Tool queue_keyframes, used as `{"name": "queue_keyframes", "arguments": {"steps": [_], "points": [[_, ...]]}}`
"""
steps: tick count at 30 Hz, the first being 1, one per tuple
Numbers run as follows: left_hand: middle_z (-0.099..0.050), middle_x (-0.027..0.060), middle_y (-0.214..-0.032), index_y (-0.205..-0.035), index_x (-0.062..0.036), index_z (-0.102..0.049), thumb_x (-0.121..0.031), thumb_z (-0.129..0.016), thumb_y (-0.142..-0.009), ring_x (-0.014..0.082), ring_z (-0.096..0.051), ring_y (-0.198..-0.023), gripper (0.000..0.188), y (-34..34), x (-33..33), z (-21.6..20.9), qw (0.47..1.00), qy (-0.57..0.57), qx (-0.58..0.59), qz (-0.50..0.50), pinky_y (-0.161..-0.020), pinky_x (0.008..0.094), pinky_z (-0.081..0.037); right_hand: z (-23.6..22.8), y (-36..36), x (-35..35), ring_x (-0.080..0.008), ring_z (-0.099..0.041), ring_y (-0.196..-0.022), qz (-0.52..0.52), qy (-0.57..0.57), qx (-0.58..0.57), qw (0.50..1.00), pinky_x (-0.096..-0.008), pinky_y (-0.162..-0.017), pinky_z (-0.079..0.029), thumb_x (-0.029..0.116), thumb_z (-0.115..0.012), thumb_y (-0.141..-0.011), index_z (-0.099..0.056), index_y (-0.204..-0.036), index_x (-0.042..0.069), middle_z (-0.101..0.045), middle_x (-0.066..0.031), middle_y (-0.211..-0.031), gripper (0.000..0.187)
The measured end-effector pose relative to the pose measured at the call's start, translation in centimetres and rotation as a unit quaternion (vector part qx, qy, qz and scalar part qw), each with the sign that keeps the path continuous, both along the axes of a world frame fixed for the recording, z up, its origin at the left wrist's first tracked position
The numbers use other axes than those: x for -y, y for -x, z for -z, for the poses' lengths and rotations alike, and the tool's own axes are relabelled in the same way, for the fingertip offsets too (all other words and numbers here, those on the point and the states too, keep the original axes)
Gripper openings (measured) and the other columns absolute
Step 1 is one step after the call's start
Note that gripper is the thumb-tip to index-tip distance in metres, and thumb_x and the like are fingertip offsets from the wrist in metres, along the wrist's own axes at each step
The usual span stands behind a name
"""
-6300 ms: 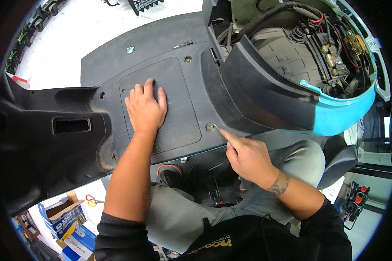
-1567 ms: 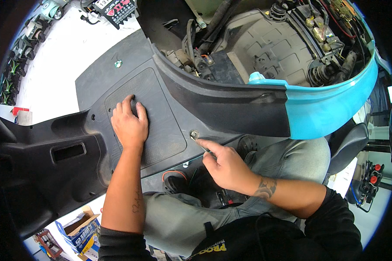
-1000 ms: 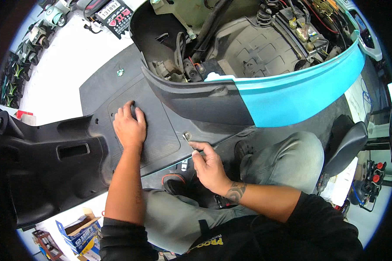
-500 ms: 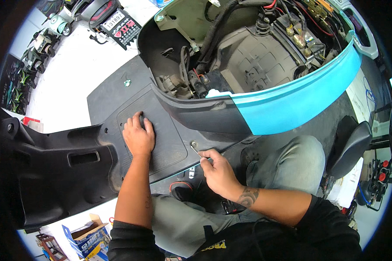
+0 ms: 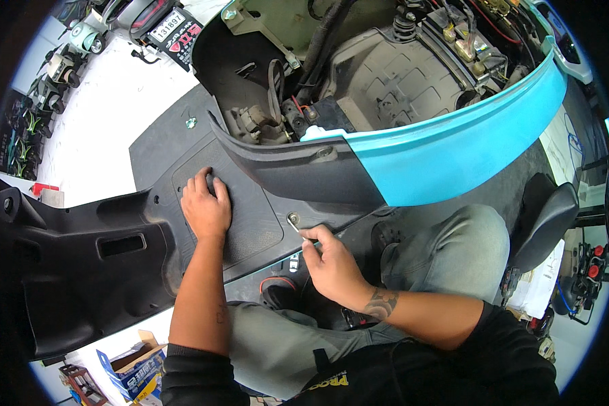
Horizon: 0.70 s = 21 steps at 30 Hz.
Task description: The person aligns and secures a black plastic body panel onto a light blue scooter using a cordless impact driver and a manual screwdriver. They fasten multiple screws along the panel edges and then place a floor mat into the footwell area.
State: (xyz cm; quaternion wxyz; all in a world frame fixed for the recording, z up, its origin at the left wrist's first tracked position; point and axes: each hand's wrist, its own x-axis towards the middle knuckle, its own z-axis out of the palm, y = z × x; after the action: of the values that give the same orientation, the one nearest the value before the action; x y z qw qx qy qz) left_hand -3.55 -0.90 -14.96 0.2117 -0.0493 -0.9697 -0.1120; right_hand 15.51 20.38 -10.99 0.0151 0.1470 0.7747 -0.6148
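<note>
My left hand lies on the ribbed mat of the black scooter footboard, fingers somewhat apart and holding nothing. In my right hand is a slim metal wrench, pinched between thumb and fingers. The far end of the wrench is at a round recessed fastener near the footboard's edge; the exact contact is too small to make out. Beyond my hands stands the scooter body with its turquoise side panel and black lower panel. Its uncovered inside shows a grey compartment.
Wiring and a battery-like block sit inside the body. A black molded panel extends to the left. A black seat is at the right, an open blue carton at the lower left. Other scooters stand on the white floor.
The view has shifted slightly, and the scooter body appears further left. My left hand still rests on the footboard; my right hand keeps the wrench at the same fastener, with little visible movement.
</note>
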Motion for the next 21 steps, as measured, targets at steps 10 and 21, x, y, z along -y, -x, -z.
{"name": "queue_keyframes", "arguments": {"steps": [10,21], "points": [[-0.071,0.0144,-0.112,-0.127,-0.0113,-0.072,-0.026,-0.066,-0.098,0.0372,-0.066,-0.106,0.033,0.1,0.2,0.2,1.0,0.011,0.013,-0.003,-0.093,0.0481,-0.051,-0.6,0.3,-0.4,-0.0324,-0.074,-0.096,-0.029,0.003,0.042,0.999,-0.04,-0.085,-0.056,0.015,-0.062,-0.108,-0.065,-0.128,0.0,-0.075,-0.0213,-0.107,0.025],[-0.071,0.0143,-0.115,-0.127,-0.0109,-0.072,-0.026,-0.065,-0.099,0.0374,-0.066,-0.108,0.033,0.1,0.2,0.1,1.0,0.0,0.025,0.0,-0.096,0.049,-0.051,0.8,-0.4,0.1,-0.019,-0.066,-0.077,0.011,0.122,0.044,0.991,-0.0357,-0.072,-0.054,0.016,-0.061,-0.11,-0.064,-0.13,0.0,-0.07,-0.0125,-0.092,0.026]]}}
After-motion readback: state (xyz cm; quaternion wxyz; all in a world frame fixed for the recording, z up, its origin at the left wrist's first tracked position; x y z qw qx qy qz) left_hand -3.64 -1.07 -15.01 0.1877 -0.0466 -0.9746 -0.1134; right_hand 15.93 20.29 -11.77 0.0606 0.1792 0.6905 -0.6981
